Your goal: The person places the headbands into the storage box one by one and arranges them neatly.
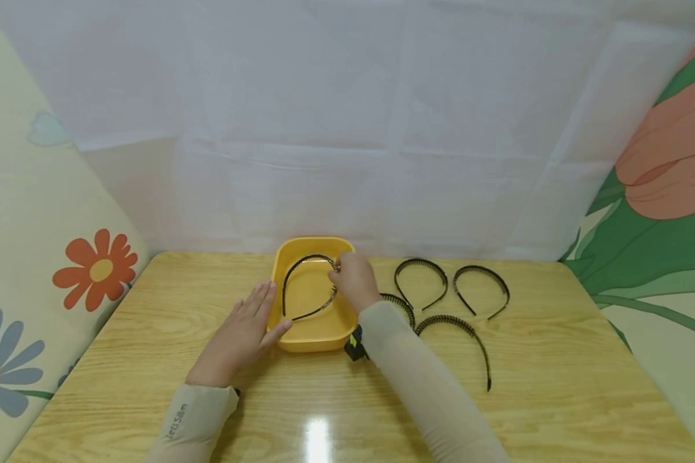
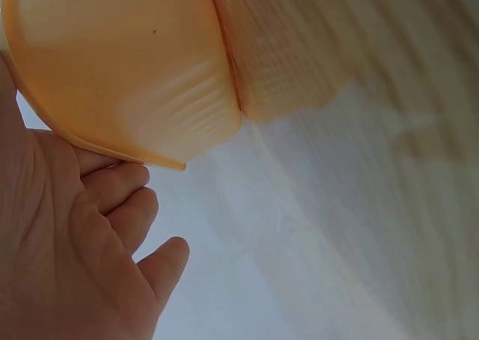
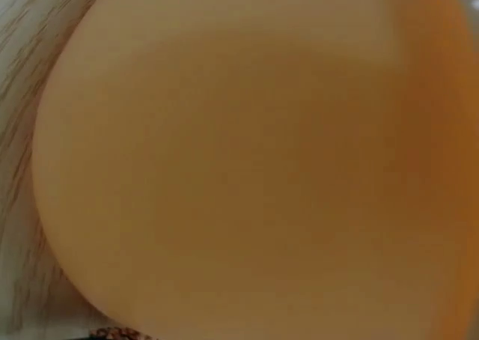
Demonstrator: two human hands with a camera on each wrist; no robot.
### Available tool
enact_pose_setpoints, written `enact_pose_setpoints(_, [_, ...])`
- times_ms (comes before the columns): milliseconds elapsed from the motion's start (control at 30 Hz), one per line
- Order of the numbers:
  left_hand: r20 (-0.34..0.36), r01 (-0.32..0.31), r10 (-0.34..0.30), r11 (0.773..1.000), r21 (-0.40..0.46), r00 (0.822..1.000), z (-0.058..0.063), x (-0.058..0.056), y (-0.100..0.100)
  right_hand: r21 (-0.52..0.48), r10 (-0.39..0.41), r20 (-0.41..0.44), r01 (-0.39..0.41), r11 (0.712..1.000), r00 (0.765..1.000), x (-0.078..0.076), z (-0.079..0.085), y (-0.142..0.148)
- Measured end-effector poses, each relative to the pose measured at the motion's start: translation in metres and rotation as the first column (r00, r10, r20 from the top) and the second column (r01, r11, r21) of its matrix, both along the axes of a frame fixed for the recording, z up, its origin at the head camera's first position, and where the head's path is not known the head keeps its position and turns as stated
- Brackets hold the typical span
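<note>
A yellow plastic bin [image 1: 315,345] stands on the wooden table, its outer wall [image 2: 127,63] filling much of the left wrist view. My left hand [image 1: 237,337] lies along the bin's left side, fingers straight against the rim and thumb over the near left corner. Over the bin's right side, my right hand [image 1: 356,280] pinches a black toothed headband [image 1: 286,289] by its right part. That headband is within the bin's outline, its two tips toward the near left. In the right wrist view the bin's wall [image 3: 247,168] blocks out the hand.
To the right of the bin lie more black headbands: one at the back [image 1: 421,261], one farther right [image 1: 506,289], one nearer [image 1: 481,344], and one partly behind the right forearm [image 1: 405,305]. A white sheet [image 1: 347,128] hangs behind the table [image 1: 301,399].
</note>
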State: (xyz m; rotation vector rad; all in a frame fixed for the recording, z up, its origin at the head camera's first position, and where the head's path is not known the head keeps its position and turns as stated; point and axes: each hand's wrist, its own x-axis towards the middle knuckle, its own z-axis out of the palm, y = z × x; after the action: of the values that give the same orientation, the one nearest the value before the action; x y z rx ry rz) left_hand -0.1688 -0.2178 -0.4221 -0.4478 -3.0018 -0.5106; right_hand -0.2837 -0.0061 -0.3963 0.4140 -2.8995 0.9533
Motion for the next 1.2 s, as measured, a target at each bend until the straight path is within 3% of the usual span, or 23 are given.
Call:
enact_pose_setpoints(333, [-0.005, 0.008, -0.008, 1.0, 0.0, 1.0, 0.0014, 0.0002, 0.0002, 0.117, 0.018, 0.047, -0.024, 0.993, 0.999, 0.0017, 0.0018, -0.0055])
enact_pose_setpoints(800, [0.009, -0.001, 0.0, 1.0, 0.012, 1.0, -0.0019, -0.0016, -0.0019, 0.134, 0.12, 0.034, -0.124, 0.983, 0.992, -0.0004, -0.0038, -0.0073])
enact_pose_setpoints(1000, [0.015, 0.005, -0.005, 1.0, 0.011, 1.0, -0.0008, -0.0014, -0.0016, 0.125, 0.181, 0.059, -0.187, 0.974, 0.982, 0.0013, -0.0071, -0.007])
enact_pose_setpoints(1200, [0.019, 0.006, -0.007, 1.0, 0.011, 1.0, 0.0002, -0.0007, -0.001, 0.104, 0.249, 0.03, -0.251, 0.962, 0.968, 0.0049, -0.0066, -0.0014])
